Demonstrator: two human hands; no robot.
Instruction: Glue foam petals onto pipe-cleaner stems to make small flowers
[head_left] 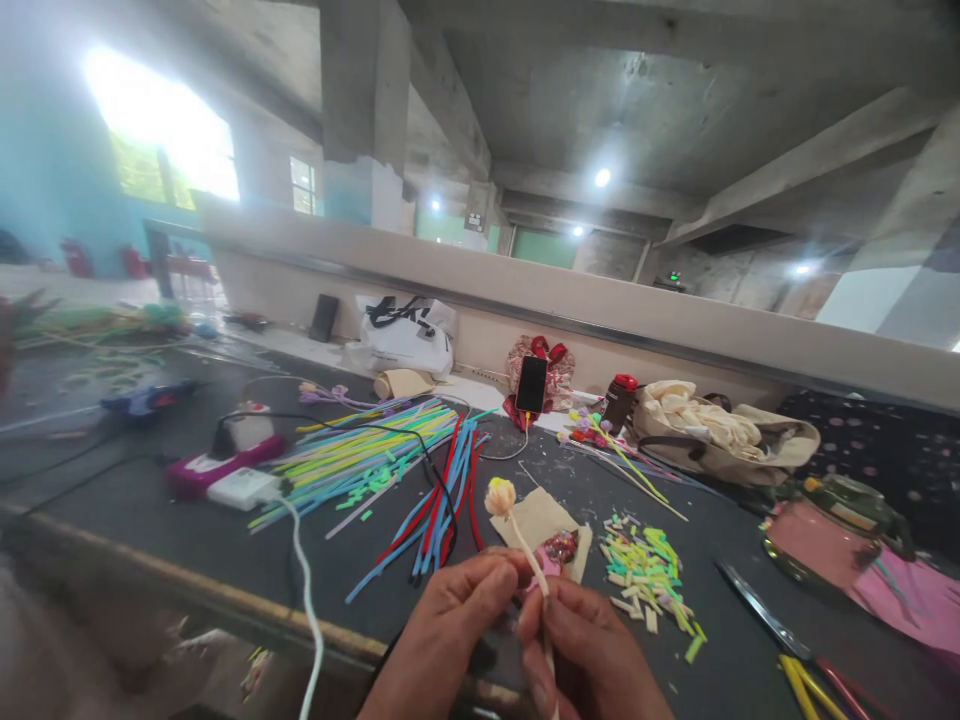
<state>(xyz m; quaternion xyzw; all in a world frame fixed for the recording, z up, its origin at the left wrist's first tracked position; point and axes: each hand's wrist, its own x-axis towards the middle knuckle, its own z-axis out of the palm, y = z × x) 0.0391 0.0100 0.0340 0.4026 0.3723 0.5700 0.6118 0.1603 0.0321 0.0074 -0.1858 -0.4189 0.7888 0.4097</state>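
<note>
A cream stem with a pale peach and yellow flower head [500, 497] rises between my hands at the lower middle. My right hand [581, 640] is closed round the stem below the flower. Beside it, my left hand [469, 610] has thumb and forefinger pinched together near the stem; what they hold, if anything, is too small to make out. Behind the hands lies a beige cloth [536, 512] with a pink and dark red item [556, 553] on it, partly hidden by the fingers.
Left of the hands lie colourful pipe-cleaner-like sticks [360, 450] and a purple power strip [187, 475] with a white cable. Short cut pieces [645, 565], scissors [765, 610] and a pink-and-green jug [817, 535] are at the right. A phone [532, 384] stands behind.
</note>
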